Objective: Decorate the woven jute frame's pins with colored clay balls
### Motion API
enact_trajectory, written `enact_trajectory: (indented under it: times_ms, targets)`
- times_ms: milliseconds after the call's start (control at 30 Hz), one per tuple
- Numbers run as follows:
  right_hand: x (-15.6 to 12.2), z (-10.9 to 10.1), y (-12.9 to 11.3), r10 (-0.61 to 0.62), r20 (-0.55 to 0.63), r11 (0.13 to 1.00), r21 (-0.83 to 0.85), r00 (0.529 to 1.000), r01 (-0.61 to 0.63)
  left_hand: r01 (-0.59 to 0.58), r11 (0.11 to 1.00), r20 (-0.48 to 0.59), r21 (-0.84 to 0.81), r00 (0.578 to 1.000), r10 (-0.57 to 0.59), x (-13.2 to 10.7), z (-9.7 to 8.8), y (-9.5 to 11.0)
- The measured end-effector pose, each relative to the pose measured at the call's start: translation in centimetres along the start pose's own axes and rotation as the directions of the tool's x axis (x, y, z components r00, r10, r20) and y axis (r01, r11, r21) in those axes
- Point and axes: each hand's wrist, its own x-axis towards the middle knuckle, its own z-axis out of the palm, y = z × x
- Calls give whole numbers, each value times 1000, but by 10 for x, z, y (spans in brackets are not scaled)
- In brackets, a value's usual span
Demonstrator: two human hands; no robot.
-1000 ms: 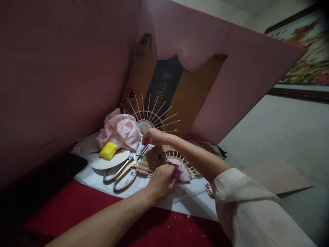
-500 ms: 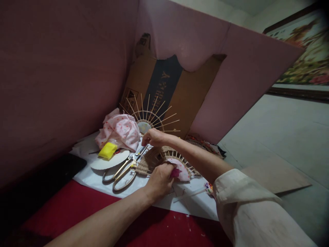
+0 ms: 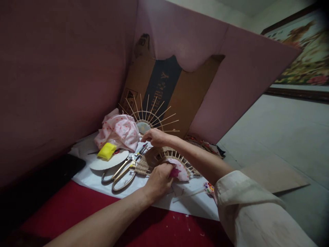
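Note:
My left hand [image 3: 159, 181] is closed at the near edge of a pink dotted cloth piece [image 3: 183, 170] with a magenta patch [image 3: 175, 172]. This cloth lies against a half-round woven rope-and-stick piece [image 3: 144, 165]. My right hand [image 3: 156, 137] is raised beyond the woven piece, fingertips bent together in a pinch. Whatever may be between them is too small to see. Just below those fingertips lie the blades of large scissors [image 3: 124, 171], their handles toward me. Behind stands a second half-round frame [image 3: 162, 118] with sticks fanning out.
Crumpled pink dotted fabric [image 3: 119, 130] sits at the left, beside a yellow packet [image 3: 107, 151] on a white disc [image 3: 117, 162]. White paper [image 3: 92, 180] covers part of the red surface [image 3: 74, 209]. A cardboard sheet [image 3: 203, 92] leans against the pink panel [image 3: 208, 113]. A colourful bundle [image 3: 209, 187] lies right.
The right hand's fingertips have shifted very slightly, showing more of the scissors' blade tips. The left hand keeps its place on the cloth. The whole view has drifted a little.

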Motion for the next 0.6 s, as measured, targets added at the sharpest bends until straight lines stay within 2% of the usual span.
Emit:
enact_trajectory:
  times_ms: [267, 367, 467, 533, 600]
  targets:
    - [-3, 3, -5, 4, 3, 1000, 11, 1000, -4, -16, 1000, -21, -26, 1000, 16, 1, 0, -1]
    - [-4, 0, -2, 3, -54, 1000, 25, 999, -2, -23, 999, -45, -45, 999, 21, 0, 1, -2]
    - [-10, -9, 4, 31, -164, 999, 45, 986, -24, -10, 997, -103, -74, 995, 2, 0, 0, -1]
    - [-21, -16, 6, 79, -305, 990, 135, 949, -39, 9, 996, -159, -94, 987, -24, 1, -4, 1]
    - [-38, -23, 3, 187, -518, 930, 366, 835, 18, 18, 990, -226, -142, 973, -50, 2, -9, 4]
